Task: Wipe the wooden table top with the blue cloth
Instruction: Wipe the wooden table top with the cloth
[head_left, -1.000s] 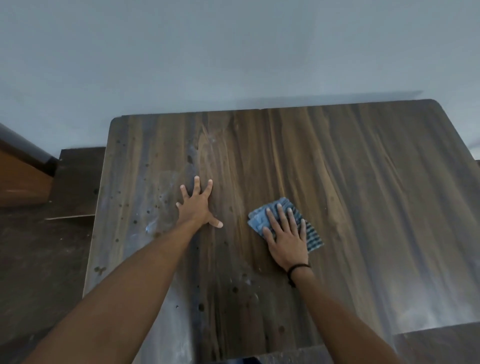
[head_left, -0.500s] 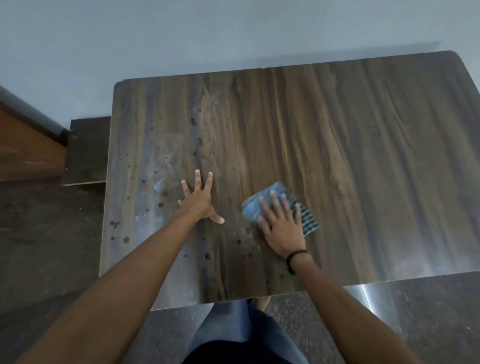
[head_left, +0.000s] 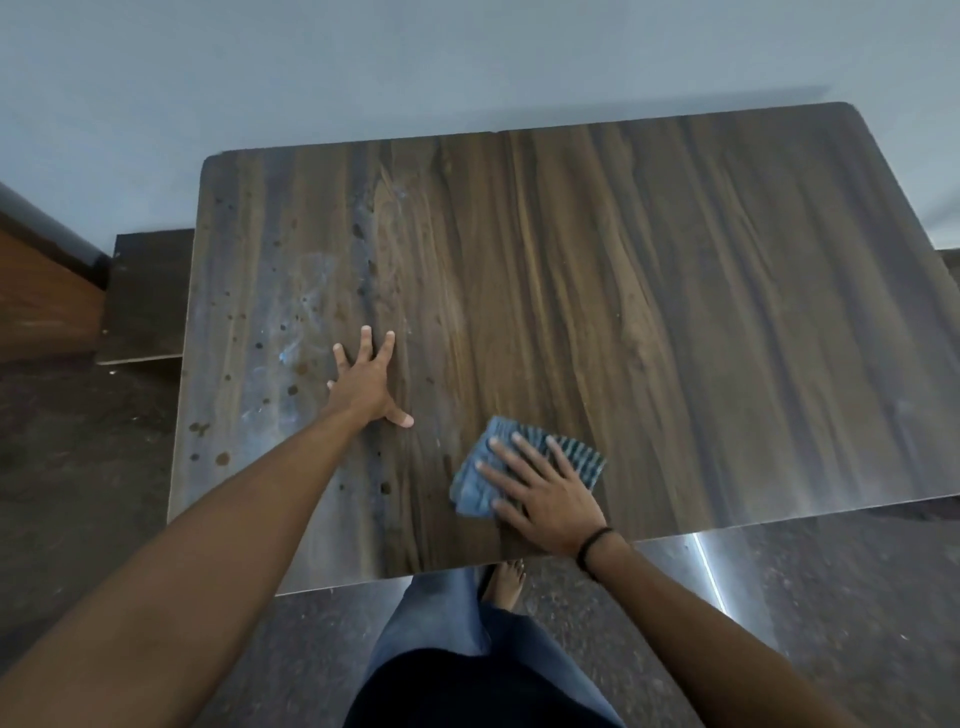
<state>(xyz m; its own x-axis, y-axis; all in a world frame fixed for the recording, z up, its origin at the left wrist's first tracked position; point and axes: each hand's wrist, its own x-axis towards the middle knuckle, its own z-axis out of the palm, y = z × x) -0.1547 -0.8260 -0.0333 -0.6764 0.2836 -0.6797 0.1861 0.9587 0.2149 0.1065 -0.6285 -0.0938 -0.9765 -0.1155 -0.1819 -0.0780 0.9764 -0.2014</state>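
The dark wooden table top (head_left: 675, 291) fills the middle of the head view, with dark spots and pale smears along its left part. A folded blue striped cloth (head_left: 475, 480) lies near the table's front edge. My right hand (head_left: 540, 493) presses flat on the cloth with straight, spread fingers. My left hand (head_left: 366, 384) rests flat on the bare wood to the left of the cloth, fingers spread, holding nothing.
A pale wall (head_left: 415, 67) runs right behind the table's far edge. A lower dark wooden ledge (head_left: 148, 296) and a brown board (head_left: 47, 306) sit to the left. My legs and a bare foot (head_left: 506, 579) stand on the dark floor at the front edge.
My right hand has slid the cloth back toward the table's front edge. The left hand stays planted in place. The camera has tilted down, showing more floor and my legs.
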